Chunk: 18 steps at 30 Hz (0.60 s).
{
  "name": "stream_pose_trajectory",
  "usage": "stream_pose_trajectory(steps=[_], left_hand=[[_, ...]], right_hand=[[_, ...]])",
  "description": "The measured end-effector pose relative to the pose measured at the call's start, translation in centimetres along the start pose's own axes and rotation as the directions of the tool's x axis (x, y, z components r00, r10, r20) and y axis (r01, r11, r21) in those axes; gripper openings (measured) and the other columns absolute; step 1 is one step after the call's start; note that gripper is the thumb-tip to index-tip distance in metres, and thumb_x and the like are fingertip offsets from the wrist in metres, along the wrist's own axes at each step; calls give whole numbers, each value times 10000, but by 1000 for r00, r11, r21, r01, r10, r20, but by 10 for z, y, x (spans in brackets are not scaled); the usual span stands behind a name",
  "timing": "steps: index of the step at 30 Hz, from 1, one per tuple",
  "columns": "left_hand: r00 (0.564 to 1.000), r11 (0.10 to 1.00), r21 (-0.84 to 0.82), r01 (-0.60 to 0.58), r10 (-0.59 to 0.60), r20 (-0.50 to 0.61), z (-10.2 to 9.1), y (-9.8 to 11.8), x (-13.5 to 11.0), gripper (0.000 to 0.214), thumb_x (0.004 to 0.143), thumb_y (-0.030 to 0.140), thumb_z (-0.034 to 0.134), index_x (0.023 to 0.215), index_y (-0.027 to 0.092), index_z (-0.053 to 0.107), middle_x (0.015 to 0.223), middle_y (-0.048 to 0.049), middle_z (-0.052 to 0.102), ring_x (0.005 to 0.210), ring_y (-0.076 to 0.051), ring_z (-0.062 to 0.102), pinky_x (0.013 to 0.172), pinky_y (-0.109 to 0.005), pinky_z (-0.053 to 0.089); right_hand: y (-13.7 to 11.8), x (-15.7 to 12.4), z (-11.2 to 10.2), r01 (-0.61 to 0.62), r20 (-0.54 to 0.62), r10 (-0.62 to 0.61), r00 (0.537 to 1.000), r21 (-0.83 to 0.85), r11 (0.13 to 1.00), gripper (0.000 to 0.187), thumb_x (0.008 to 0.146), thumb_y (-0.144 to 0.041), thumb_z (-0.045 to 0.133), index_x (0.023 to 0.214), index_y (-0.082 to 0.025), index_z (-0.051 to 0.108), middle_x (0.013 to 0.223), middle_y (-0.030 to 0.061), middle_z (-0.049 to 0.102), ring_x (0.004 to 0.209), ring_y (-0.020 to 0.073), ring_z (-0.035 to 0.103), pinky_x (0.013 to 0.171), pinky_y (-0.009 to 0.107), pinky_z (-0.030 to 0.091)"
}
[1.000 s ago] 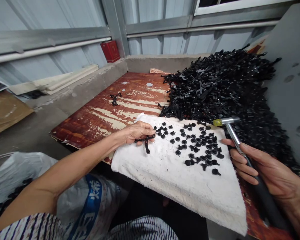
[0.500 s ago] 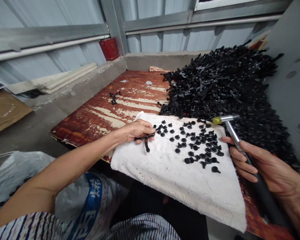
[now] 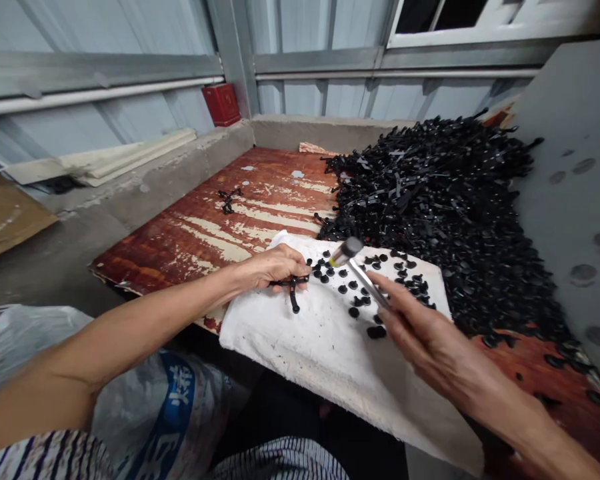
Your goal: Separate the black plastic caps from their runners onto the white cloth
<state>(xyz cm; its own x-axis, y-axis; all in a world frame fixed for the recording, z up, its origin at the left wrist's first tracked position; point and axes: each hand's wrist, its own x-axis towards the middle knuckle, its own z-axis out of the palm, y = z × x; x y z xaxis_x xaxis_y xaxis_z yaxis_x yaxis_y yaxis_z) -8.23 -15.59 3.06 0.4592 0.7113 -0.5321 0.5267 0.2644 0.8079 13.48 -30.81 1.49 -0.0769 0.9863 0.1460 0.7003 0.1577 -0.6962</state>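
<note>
My left hand (image 3: 273, 267) presses a black cross-shaped plastic piece (image 3: 291, 288) down on a white pad (image 3: 320, 347), fingers closed on it. My right hand (image 3: 420, 333) grips a small hammer (image 3: 355, 263) whose metal head with a yellow end hovers just right of the left fingertips, above the pad. Several small black round caps (image 3: 375, 293) lie scattered on the pad, partly hidden by the right hand.
A big heap of black plastic pieces (image 3: 440, 200) covers the right of the worn red board (image 3: 240, 220). One loose black piece (image 3: 229, 198) lies far left on the board. A red box (image 3: 221, 103) stands at the wall. A white sack (image 3: 145, 407) sits by my lap.
My right hand has swung the hammer leftward, from the pad's right edge to just beside the left fingertips. The left hand has stayed on the black piece.
</note>
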Motion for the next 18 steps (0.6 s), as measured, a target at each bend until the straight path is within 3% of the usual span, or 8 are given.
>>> stream_pose_trajectory(steps=[3,6,8,12,17,18], left_hand=[[1000,1000,14,3,-3,-3,1,0,0,218,873,103,552,658,137,558,529,11,631,299,-46,447,280,-174,229],[1000,999,23,-29,29,1,2,0,1,232,870,122,566,639,138,557,523,6,630,318,-56,473,283,-177,230],[999,999,29,-44,44,4,1,1,2,232,859,129,580,627,133,564,522,-7,632,324,-63,478,289,-183,234],[1000,1000,12,-23,23,6,-2,0,3,214,835,119,592,622,128,574,520,-19,632,321,-64,467,296,-186,242],[996,997,-53,-54,57,72,-5,-4,5,231,824,153,624,601,133,570,512,-16,631,292,-47,421,286,-177,227],[996,997,-56,-55,59,73,-5,-5,6,226,819,151,627,601,133,571,509,-15,627,295,-48,424,285,-176,229]], right_hand=[[-8,12,14,172,13,-172,985,-159,972,545,955,-224,369,1499,-183,396,970,97,737,764,190,704,729,322,584],[-12,16,19,286,-122,-312,942,-193,939,591,949,-142,370,1534,-212,331,1317,116,630,1068,200,672,873,321,561],[-11,16,20,279,-140,-313,939,-217,936,614,940,-138,390,1543,-231,316,1289,113,643,1107,221,657,887,344,562],[-8,16,20,179,-2,-185,983,-251,951,602,922,-156,385,1517,-250,380,1066,114,715,977,268,698,803,428,587],[-19,13,15,211,-208,-261,943,-233,949,611,931,-166,416,1531,-260,354,1196,124,673,1039,252,673,824,376,583],[-20,13,15,213,-198,-266,943,-254,943,605,925,-166,411,1524,-238,371,1157,134,686,1004,258,683,799,378,588]])
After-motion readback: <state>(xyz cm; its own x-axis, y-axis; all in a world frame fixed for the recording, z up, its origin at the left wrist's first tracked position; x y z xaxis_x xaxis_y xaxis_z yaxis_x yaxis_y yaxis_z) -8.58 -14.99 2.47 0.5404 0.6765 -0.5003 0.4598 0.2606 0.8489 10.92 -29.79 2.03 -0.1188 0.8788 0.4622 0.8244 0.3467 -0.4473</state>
